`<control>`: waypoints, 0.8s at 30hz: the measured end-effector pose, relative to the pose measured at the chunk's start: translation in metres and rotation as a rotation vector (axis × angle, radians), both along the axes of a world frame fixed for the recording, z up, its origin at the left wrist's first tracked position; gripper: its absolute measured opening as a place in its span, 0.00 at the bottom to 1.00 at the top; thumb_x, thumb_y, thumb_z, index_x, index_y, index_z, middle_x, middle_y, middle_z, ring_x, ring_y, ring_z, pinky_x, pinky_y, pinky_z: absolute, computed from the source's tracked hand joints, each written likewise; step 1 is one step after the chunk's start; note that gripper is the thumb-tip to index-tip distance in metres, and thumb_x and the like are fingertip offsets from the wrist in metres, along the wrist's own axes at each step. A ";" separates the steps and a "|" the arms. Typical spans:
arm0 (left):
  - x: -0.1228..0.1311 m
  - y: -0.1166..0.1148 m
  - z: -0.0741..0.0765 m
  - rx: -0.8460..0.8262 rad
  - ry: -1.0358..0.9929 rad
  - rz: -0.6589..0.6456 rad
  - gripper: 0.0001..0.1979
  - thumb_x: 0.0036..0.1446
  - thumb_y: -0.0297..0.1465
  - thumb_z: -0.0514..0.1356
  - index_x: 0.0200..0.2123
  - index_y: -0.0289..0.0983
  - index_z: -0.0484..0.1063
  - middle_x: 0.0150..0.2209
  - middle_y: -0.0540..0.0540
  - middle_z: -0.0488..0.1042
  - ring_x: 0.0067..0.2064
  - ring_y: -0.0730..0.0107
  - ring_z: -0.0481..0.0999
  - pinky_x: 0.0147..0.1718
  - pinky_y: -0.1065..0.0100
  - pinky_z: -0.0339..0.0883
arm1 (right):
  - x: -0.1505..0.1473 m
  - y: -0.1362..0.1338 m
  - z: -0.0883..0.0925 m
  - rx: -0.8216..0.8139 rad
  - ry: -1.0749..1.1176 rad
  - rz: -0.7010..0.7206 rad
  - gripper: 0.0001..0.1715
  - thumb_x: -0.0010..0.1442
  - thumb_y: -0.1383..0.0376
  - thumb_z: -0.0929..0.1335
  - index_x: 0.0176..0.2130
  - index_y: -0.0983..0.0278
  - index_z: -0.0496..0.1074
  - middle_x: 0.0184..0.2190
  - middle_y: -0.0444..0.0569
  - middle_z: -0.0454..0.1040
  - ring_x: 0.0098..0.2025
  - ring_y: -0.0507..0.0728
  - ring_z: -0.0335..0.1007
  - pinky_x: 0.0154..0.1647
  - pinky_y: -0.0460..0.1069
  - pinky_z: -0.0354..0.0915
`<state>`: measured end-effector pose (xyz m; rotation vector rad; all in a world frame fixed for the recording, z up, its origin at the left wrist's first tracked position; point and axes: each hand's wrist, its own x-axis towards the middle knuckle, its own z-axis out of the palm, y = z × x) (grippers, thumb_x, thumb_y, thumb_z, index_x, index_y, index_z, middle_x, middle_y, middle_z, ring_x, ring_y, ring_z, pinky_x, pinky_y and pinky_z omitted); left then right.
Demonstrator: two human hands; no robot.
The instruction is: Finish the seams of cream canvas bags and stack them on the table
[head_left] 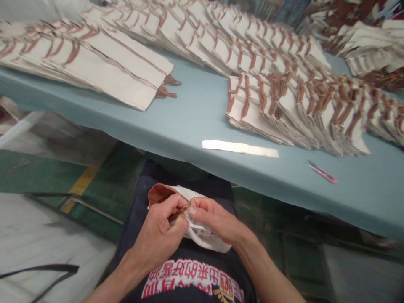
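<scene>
On my lap lies a cream fabric pouch point(217, 243) with a brown lining or trim point(159, 192) showing at its left end. My left hand point(166, 223) is closed in a pinch on the brown edge of this pouch. My right hand point(210, 214) pinches the cloth just beside it, thumb and fingertips together. The two hands meet near the middle of the piece, and a thin brown cord seems to run between them. Fingers hide the exact spot being gripped.
A table with a blue-green cover point(189, 113) stands ahead. Stacked cream pouches with brown trim point(284, 109) lie at right, flat ones with brown cords point(120, 71) at left. A white strip point(240, 147) and pink-handled thread snips point(322, 171) rest near the front edge.
</scene>
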<state>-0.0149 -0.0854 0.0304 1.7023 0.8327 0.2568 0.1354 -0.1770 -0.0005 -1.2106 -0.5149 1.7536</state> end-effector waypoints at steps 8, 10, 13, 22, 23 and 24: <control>0.000 0.004 -0.009 -0.087 -0.010 -0.018 0.07 0.53 0.31 0.50 0.24 0.39 0.63 0.22 0.54 0.61 0.26 0.72 0.61 0.24 0.71 0.56 | -0.016 -0.005 -0.026 0.065 0.172 -0.023 0.33 0.55 0.38 0.76 0.34 0.63 0.67 0.23 0.37 0.62 0.22 0.47 0.51 0.22 0.44 0.49; 0.000 0.008 -0.008 -0.097 -0.039 -0.047 0.07 0.53 0.31 0.50 0.24 0.39 0.63 0.23 0.54 0.61 0.26 0.72 0.60 0.24 0.71 0.55 | -0.018 -0.005 -0.029 0.098 0.156 -0.037 0.34 0.55 0.37 0.75 0.35 0.62 0.66 0.23 0.37 0.61 0.22 0.47 0.49 0.22 0.44 0.48; 0.002 0.015 0.000 -0.121 -0.092 -0.116 0.06 0.53 0.30 0.50 0.26 0.38 0.64 0.24 0.54 0.62 0.26 0.73 0.61 0.24 0.72 0.56 | -0.018 -0.003 -0.026 0.157 0.123 -0.061 0.35 0.56 0.35 0.73 0.34 0.62 0.65 0.24 0.36 0.59 0.23 0.47 0.48 0.23 0.45 0.48; 0.004 0.033 0.036 0.042 -0.076 -0.289 0.09 0.57 0.25 0.52 0.29 0.38 0.70 0.27 0.53 0.72 0.27 0.73 0.69 0.25 0.73 0.59 | 0.016 0.001 0.035 0.495 -0.924 -0.128 0.11 0.64 0.61 0.72 0.46 0.62 0.71 0.41 0.47 0.77 0.42 0.56 0.72 0.45 0.51 0.67; 0.004 0.032 0.038 0.073 -0.056 -0.297 0.09 0.57 0.25 0.52 0.29 0.38 0.71 0.27 0.53 0.73 0.28 0.73 0.70 0.26 0.72 0.59 | 0.019 0.002 0.043 0.573 -1.018 -0.114 0.16 0.63 0.64 0.72 0.50 0.62 0.71 0.46 0.50 0.78 0.47 0.58 0.74 0.51 0.53 0.67; 0.004 0.031 0.040 0.108 -0.040 -0.301 0.10 0.58 0.25 0.52 0.30 0.38 0.72 0.29 0.52 0.75 0.30 0.72 0.72 0.28 0.71 0.60 | 0.021 0.003 0.049 0.645 -1.081 -0.085 0.20 0.62 0.67 0.71 0.54 0.62 0.70 0.50 0.52 0.79 0.52 0.60 0.75 0.55 0.54 0.67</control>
